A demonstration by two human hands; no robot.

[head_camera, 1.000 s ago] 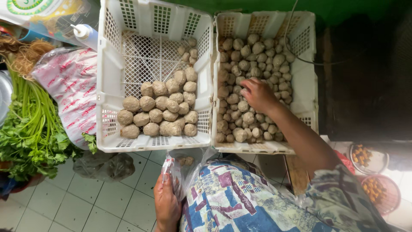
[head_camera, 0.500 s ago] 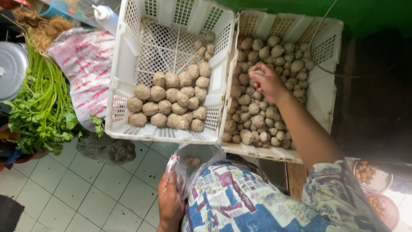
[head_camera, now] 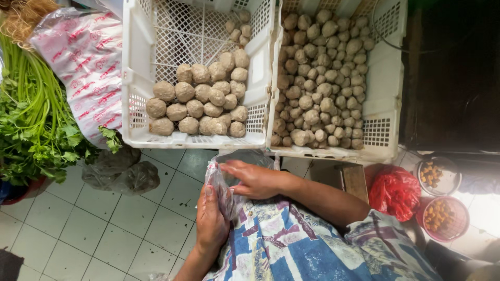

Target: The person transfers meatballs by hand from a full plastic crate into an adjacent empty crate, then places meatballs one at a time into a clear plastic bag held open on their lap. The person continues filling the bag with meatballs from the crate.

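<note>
Two hands meet low at centre frame, both on one clear plastic bag [head_camera: 229, 179] held against the patterned shirt [head_camera: 307, 244]. Step, as I judge it: bagging meatballs, with the bag mouth being worked open or a load being dropped in; contents too blurred to tell.

Going left to right:
- Green herbs [head_camera: 31, 119] at 9 o'clock, with a red-printed plastic bag [head_camera: 86, 62] just beside them at 10.
- Crumpled dark bag [head_camera: 122, 174] on the tiled floor [head_camera: 78, 229], at 8 o'clock from the hands.
- Left hand [head_camera: 211, 221]: closed on the bag's lower side, thumb up along the plastic.
- Left crate [head_camera: 135, 78] at 11 o'clock: white, holds large meatballs [head_camera: 200, 104] piled at its near end, far end mostly bare mesh.
- Right hand [head_camera: 255, 179]: fingers curled at the bag mouth, pinching film or tucked inside, cannot tell which.
- Right crate [head_camera: 385, 130] at 1 o'clock: touching the left one, nearly full of small meatballs [head_camera: 323, 83].
- Red bag [head_camera: 396, 190] and two bowls [head_camera: 440, 218] of orange bits at 3 to 4 o'clock.

The next move would call for keeping the mouth open with the left hand while the right goes up to 12–1 o'clock.

Edges: the near crate rims stand just above the bag and need clearing. Open room: floor tiles at 7–8 o'clock; the right side is crowded.
</note>
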